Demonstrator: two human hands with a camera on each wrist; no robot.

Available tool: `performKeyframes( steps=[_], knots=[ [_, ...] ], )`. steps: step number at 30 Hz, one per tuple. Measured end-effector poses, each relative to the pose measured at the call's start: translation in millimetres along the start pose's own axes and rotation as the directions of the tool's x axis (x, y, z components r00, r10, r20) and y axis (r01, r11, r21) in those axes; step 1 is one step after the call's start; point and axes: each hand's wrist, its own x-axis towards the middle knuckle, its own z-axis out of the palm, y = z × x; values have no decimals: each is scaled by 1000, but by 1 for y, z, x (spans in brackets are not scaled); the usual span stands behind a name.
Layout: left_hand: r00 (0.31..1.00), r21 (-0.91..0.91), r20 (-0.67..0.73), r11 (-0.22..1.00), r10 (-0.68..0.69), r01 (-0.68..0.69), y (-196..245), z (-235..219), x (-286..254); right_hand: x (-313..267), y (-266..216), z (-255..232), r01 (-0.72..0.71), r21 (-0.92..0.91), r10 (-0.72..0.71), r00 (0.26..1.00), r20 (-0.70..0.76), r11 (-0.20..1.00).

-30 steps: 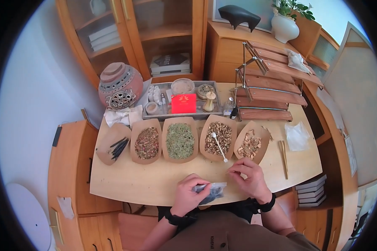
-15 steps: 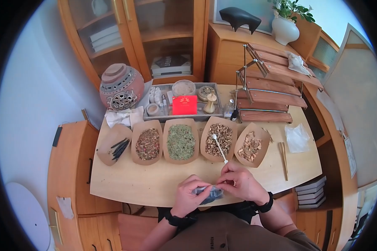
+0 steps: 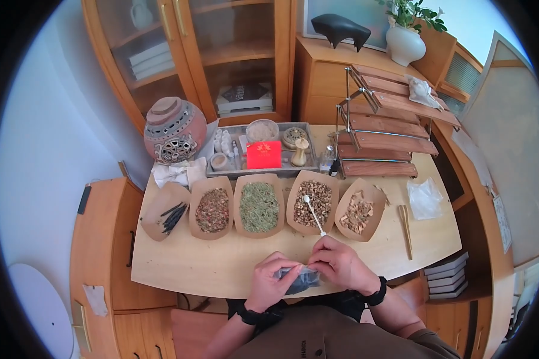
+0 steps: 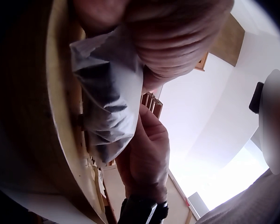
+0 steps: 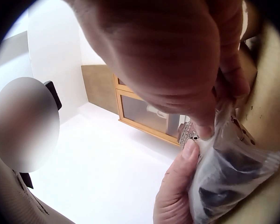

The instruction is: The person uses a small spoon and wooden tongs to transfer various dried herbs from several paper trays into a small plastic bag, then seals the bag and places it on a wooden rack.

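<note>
A small translucent plastic bag (image 3: 302, 282) with dark contents is held over the table's front edge. My left hand (image 3: 269, 280) pinches its top edge on the left, thumb toward the bag. On the right, my right hand (image 3: 341, 263) pinches the same edge between thumb and fingers. Dark lumps show through the creased plastic (image 5: 233, 172) in the right wrist view. Beyond the hands stand several brown paper trays. They hold black sticks (image 3: 172, 218), a reddish-brown mix (image 3: 212, 210), green dried herb (image 3: 260, 207), brown nuggets (image 3: 317, 194) under a small white spoon (image 3: 313, 215), and pale chips (image 3: 358, 214).
Golden tongs (image 3: 406, 230) and a crumpled clear bag (image 3: 424, 198) lie at the right. Behind the paper trays are a grey tray (image 3: 260, 172) with a red card (image 3: 264, 155), a patterned pot (image 3: 175, 131) and a folding wooden rack (image 3: 389, 125).
My right hand has come left and down to the bag, and its fingers now pinch the top edge beside my left hand. The left hand has kept its hold.
</note>
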Motion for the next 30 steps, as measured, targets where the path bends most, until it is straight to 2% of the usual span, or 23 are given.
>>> performKeyframes(
  steps=[8, 10, 13, 16, 19, 30],
  knots=[
    [998, -43, 36, 998, -46, 47, -4, 5, 2, -3, 7, -5, 11, 37, -9, 999, -46, 999],
    [998, -21, 43, 999, -48, 49, -4, 4, 1, -5, 8, -6, -51, 116, 56, 997, -46, 992],
    [999, 11, 17, 999, -32, 32, -3, 3, 1, -6, 3, -17, -124, 134, 136, 987, -80, 983],
    [999, 15, 16, 1000, -28, 28, -4, 4, 1, -6, -4, -24, -60, 148, 83, 984, -156, 987],
    [999, -8, 14, 1000, -29, 29, -4, 4, 1, -1, -20, -29, -66, 188, 99, 980, -171, 980],
    [999, -21, 42, 1000, -13, 14, -2, 2, 0, 8, -14, -22, -90, 187, 123, 978, -171, 978]
  ],
)
